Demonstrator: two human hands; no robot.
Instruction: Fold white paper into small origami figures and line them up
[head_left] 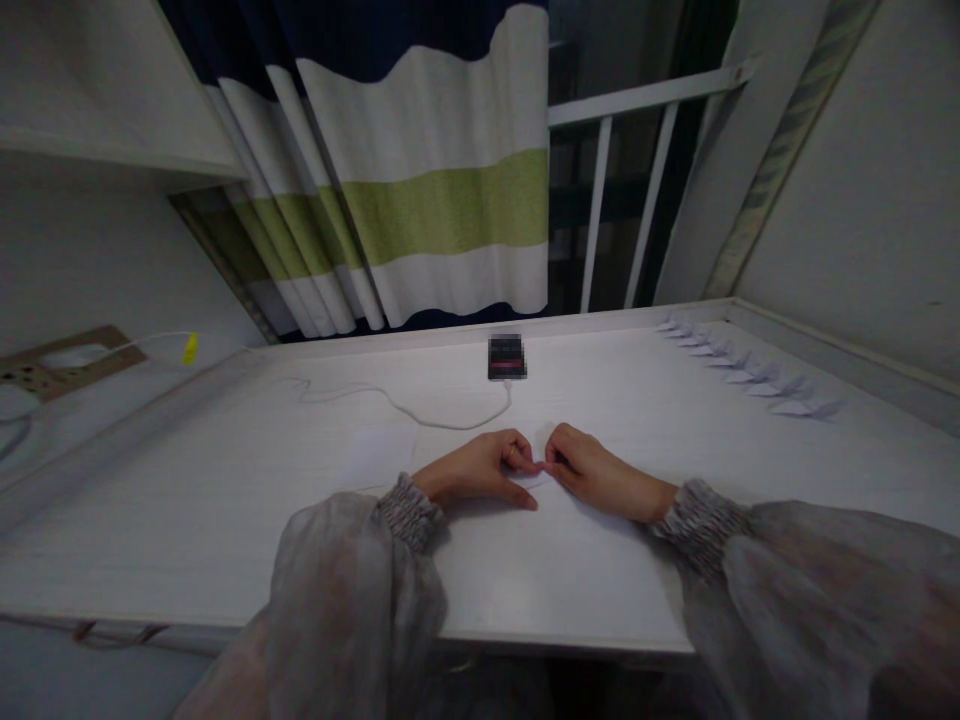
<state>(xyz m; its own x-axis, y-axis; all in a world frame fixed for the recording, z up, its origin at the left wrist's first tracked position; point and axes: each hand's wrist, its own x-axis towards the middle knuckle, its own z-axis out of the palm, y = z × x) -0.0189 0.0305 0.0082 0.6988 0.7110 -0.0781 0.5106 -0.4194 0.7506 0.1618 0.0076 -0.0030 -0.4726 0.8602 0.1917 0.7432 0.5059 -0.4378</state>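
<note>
Hands are meeting over the near middle of the surface (pixel 585 590), with a small piece of white paper (pixel 537 480) lying between and beneath their fingertips. The right hand (pixel 592 468) is curling its fingers inward and pinching the paper with thumb and forefinger. The left hand (pixel 495 468) is touching the paper from the other side, its forefinger reaching the right hand's fingertips and its thumb standing apart, nearer the body; whether it is gripping the paper, I cannot tell. Gathered grey sleeves (pixel 337 590) are covering both arms down to the wrists.

Just beside the left wrist, a flat white sheet (pixel 379 455) is lying on the surface. Beyond the hands, a dark phone (pixel 507 357) is resting near the back edge, its screen blurred, and a white cable (pixel 442 426) is curving away from it toward the left. Well apart on the right, folded paper shapes (pixel 799 408) are standing in a slanting row. Behind the surface, a striped curtain (pixel 450 215) is hanging beside a white railing (pixel 598 210).
</note>
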